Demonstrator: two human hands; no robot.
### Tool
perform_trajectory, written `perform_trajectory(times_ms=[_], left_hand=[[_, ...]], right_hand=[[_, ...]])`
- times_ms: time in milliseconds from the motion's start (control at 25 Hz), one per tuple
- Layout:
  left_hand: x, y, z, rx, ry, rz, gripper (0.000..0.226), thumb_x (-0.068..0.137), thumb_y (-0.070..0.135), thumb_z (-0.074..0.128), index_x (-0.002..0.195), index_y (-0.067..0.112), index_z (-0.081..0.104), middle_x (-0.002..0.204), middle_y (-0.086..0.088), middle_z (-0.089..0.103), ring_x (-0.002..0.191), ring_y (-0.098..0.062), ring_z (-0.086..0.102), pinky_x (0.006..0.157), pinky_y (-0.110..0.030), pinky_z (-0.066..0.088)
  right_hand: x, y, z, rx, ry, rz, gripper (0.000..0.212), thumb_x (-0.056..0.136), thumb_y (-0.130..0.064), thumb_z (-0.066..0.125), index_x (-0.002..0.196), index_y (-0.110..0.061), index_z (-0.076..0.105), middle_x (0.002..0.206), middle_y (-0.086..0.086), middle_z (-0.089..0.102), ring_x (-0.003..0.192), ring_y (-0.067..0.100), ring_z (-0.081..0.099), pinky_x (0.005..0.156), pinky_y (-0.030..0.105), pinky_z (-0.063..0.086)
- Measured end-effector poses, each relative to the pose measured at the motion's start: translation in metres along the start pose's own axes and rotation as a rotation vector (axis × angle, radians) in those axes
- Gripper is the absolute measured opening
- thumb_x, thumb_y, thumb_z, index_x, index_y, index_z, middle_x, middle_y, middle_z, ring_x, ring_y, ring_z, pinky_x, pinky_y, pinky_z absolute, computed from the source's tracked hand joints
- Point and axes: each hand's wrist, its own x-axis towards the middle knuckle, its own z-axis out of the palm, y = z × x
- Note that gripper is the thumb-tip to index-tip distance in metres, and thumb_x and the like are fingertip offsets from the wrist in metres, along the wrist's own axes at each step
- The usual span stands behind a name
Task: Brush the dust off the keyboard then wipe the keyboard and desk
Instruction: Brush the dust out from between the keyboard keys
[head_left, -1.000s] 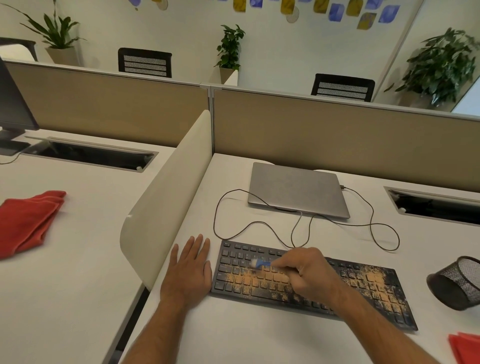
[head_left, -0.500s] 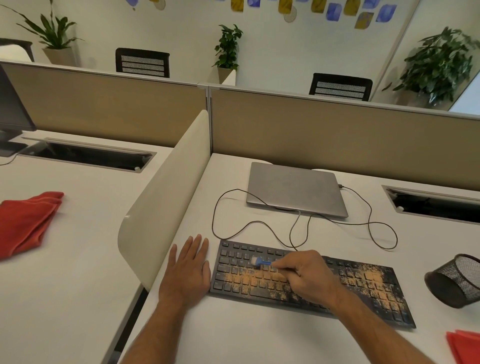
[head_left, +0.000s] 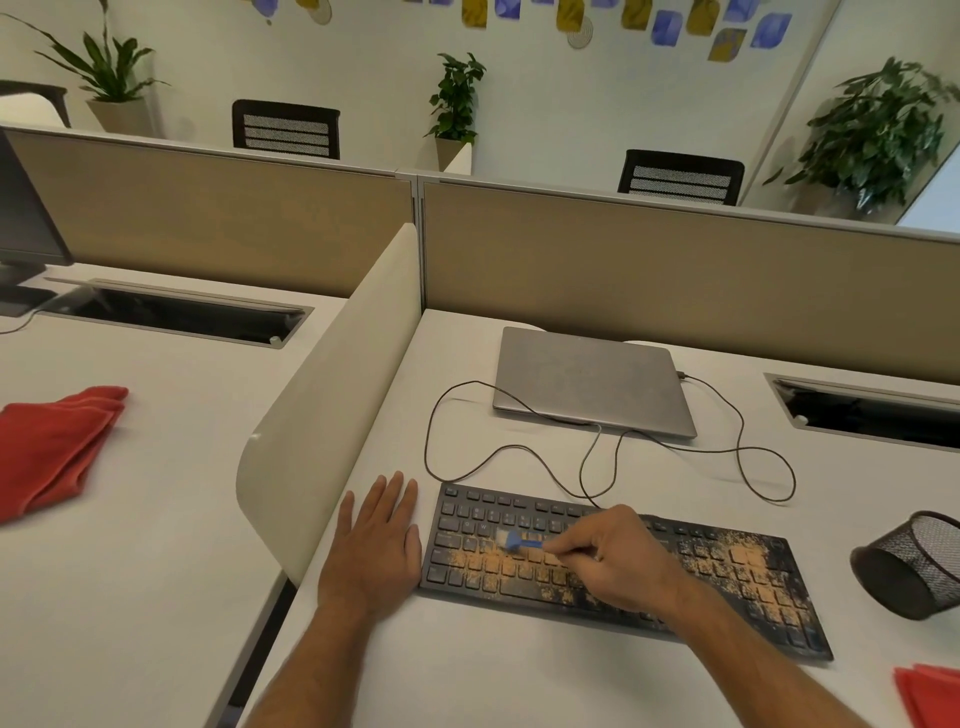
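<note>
A black keyboard (head_left: 727, 582) lies on the white desk (head_left: 467, 670), with orange dust over its left-middle and right keys. My right hand (head_left: 613, 558) pinches a small blue brush (head_left: 519, 543) whose pale bristles touch the keys left of centre. Flat on the desk sits my left hand (head_left: 376, 538), fingers straight, just off the keyboard's left end. A red cloth (head_left: 930, 696) shows at the bottom right corner.
A closed grey laptop (head_left: 587, 379) sits behind the keyboard, with a thin cable (head_left: 753, 467) looping between them. A black mesh cup (head_left: 914, 566) lies tipped at the right. A curved white divider (head_left: 332, 395) stands left; beyond it another red cloth (head_left: 52, 447).
The brush head has stayed over the same left-of-centre keys, shifting only slightly. My left hand has not moved. The camera has tilted a little.
</note>
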Motion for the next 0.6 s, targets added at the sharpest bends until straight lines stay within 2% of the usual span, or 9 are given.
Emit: perform_trajectory(times_ms=[80,160,240,400,600], left_hand=[[0.001,0.0,0.001,-0.009,0.013,0.0,0.076,0.089,0.047,-0.001,0.16,0.023,0.011,0.167,0.006,0.004,0.154,-0.012,-0.003,0.125,-0.044,-0.007],[0.0,0.0,0.001,-0.012,0.012,-0.001,0.076,0.089,0.047,-0.001,0.16,0.023,0.012,0.167,0.006,0.005,0.154,-0.012,-0.003,0.124,-0.044,-0.008],[0.0,0.0,0.001,-0.001,0.003,-0.001,0.077,0.088,0.047,-0.003,0.16,0.024,0.009,0.167,0.007,0.002,0.154,-0.011,-0.006,0.124,-0.043,-0.01],[0.0,0.0,0.0,-0.01,0.007,-0.003,0.076,0.088,0.047,-0.002,0.16,0.023,0.01,0.167,0.007,0.004,0.154,-0.011,-0.005,0.124,-0.043,-0.009],[-0.001,0.0,-0.001,0.0,-0.001,-0.002,0.077,0.087,0.048,-0.005,0.16,0.023,0.007,0.167,0.007,0.001,0.154,-0.011,-0.007,0.124,-0.043,-0.01]], right_hand=[[-0.001,0.002,-0.007,0.034,0.038,0.016,0.021,0.085,-0.012,0.064,0.098,-0.023,0.075,0.083,-0.009,0.073,0.068,0.013,0.065,0.058,0.03,0.057],[-0.001,0.003,-0.012,0.054,0.146,0.005,0.021,0.084,-0.01,0.065,0.099,-0.022,0.075,0.084,-0.009,0.073,0.068,0.007,0.066,0.057,0.023,0.055],[-0.002,0.003,-0.013,-0.034,0.124,-0.032,0.024,0.085,-0.012,0.063,0.104,-0.024,0.073,0.089,-0.01,0.074,0.073,0.001,0.065,0.062,0.014,0.052],[-0.006,0.005,-0.019,-0.28,0.003,-0.089,0.03,0.084,-0.013,0.057,0.107,-0.025,0.072,0.095,-0.01,0.073,0.083,0.007,0.064,0.076,0.024,0.054],[-0.002,0.002,-0.022,-0.138,0.188,-0.096,0.025,0.083,-0.012,0.065,0.103,-0.023,0.073,0.093,-0.01,0.074,0.081,0.001,0.065,0.076,0.019,0.055]])
